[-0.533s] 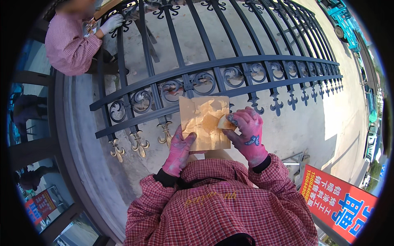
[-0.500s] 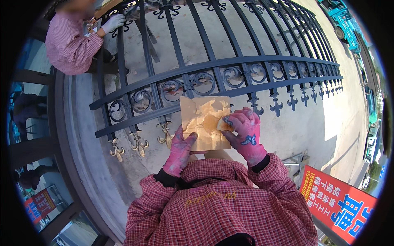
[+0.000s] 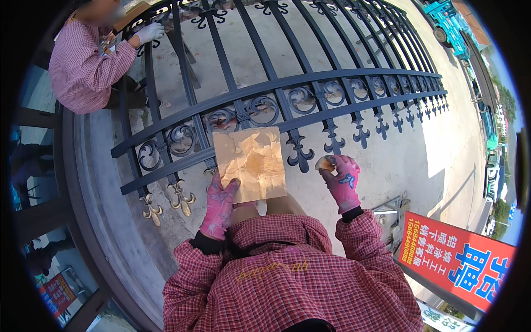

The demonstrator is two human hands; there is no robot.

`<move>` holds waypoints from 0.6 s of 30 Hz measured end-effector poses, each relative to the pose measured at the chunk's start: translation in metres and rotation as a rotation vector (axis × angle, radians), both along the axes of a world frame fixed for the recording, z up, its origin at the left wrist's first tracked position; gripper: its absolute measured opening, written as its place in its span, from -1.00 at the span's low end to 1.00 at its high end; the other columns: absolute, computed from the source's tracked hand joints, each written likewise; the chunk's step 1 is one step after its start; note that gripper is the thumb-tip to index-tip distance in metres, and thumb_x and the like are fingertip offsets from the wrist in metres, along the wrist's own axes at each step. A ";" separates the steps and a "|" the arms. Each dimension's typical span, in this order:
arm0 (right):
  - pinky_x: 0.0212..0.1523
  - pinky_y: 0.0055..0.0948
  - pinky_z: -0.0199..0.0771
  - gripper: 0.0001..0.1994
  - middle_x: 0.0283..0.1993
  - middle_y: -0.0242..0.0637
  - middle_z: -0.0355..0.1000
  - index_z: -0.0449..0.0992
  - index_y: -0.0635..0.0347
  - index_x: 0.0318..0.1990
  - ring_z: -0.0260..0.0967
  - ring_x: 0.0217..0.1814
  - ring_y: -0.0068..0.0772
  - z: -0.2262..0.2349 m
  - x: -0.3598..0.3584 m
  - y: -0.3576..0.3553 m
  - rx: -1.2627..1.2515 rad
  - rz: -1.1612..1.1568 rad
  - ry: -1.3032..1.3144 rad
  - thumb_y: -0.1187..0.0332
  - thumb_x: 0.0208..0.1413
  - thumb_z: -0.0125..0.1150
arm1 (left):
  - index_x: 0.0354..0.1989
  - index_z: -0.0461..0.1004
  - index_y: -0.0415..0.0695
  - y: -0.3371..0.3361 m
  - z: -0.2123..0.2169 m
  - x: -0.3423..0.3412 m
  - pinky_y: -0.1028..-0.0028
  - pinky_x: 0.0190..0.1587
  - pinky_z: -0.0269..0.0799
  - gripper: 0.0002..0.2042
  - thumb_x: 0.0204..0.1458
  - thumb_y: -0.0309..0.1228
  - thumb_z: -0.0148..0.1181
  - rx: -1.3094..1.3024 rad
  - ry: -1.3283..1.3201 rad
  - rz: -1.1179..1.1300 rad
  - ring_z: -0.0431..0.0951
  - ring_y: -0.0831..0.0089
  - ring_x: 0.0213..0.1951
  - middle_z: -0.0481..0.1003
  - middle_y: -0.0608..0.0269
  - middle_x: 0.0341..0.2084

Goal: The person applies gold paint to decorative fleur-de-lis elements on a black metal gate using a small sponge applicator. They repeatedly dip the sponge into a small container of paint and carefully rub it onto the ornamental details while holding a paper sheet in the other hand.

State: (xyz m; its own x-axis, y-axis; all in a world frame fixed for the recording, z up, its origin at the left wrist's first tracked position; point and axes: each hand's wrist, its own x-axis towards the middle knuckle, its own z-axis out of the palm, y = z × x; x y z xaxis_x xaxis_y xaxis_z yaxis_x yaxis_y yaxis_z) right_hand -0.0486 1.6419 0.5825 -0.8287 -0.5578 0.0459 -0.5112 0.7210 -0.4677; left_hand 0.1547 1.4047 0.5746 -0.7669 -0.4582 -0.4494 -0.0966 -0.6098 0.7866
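My left hand (image 3: 217,207), in a pink glove, grips the lower left edge of a square piece of cardboard (image 3: 225,149). Gold paint is smeared over the middle of its face. Off to the right, apart from the cardboard, my right hand (image 3: 344,185) wears a pink glove with a blue butterfly on it. Its fingers pinch a small pale sponge (image 3: 324,164) with a brownish, gold-stained side. Beyond both hands stretches a dark metal fence panel (image 3: 265,83) with scrollwork between two rails. Gold coats the finials at its left end (image 3: 181,197); those farther right (image 3: 300,155) are dark.
At the upper left a co-worker in a checked shirt (image 3: 88,66) has a white-gloved hand (image 3: 150,33) at the fence. Glass doors (image 3: 36,177) line the left side. A red sign (image 3: 453,263) stands at the lower right, and a blue cargo vehicle (image 3: 449,27) is far right.
My right hand has drawn the sponge off the cardboard and away to the right. The cardboard and my left hand have shifted left in view; the whole scene has shifted a little.
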 end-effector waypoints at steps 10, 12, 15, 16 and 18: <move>-0.08 -0.24 0.29 -0.81 -0.33 -0.39 0.49 0.59 -0.02 -0.42 0.38 -0.19 -0.22 -0.078 0.037 0.018 0.327 0.104 0.014 0.30 -0.31 0.38 | 0.24 0.13 -0.11 -0.016 0.025 0.007 0.35 -0.28 0.66 -0.54 0.17 -0.41 0.04 0.083 -0.088 0.053 0.53 0.37 -0.08 0.36 0.18 0.02; -0.02 -0.22 0.27 -0.75 -0.32 -0.42 0.49 0.59 -0.05 -0.35 0.36 -0.13 -0.20 -0.080 0.037 0.027 0.277 -0.001 -0.090 0.30 -0.32 0.39 | 0.25 0.11 -0.10 -0.017 0.023 0.005 0.33 -0.29 0.67 -0.53 0.17 -0.41 0.04 0.085 -0.089 0.053 0.53 0.36 -0.08 0.36 0.18 0.02; 0.02 -0.19 0.25 -0.70 -0.30 -0.44 0.48 0.57 -0.04 -0.28 0.34 -0.08 -0.20 -0.077 0.020 -0.002 0.007 0.025 0.071 0.30 -0.30 0.37 | 0.26 0.10 -0.08 -0.017 0.027 -0.002 0.31 -0.30 0.68 -0.52 0.18 -0.41 0.04 0.094 -0.108 0.041 0.53 0.32 -0.08 0.36 0.19 0.03; 0.04 -0.18 0.24 -0.69 -0.29 -0.43 0.47 0.55 -0.04 -0.27 0.34 -0.07 -0.19 -0.079 0.011 -0.012 0.005 0.112 0.087 0.34 -0.30 0.36 | 0.26 0.10 -0.08 -0.017 0.031 -0.007 0.30 -0.30 0.67 -0.52 0.18 -0.41 0.04 0.093 -0.119 0.042 0.53 0.32 -0.08 0.36 0.19 0.03; 0.06 -0.19 0.24 -0.72 -0.30 -0.42 0.47 0.55 -0.05 -0.29 0.34 -0.08 -0.19 -0.089 0.004 0.000 0.094 0.191 0.101 0.35 -0.30 0.34 | 0.26 0.10 -0.07 -0.020 0.031 -0.012 0.29 -0.31 0.67 -0.52 0.17 -0.41 0.04 0.057 -0.119 0.043 0.53 0.32 -0.08 0.36 0.19 0.03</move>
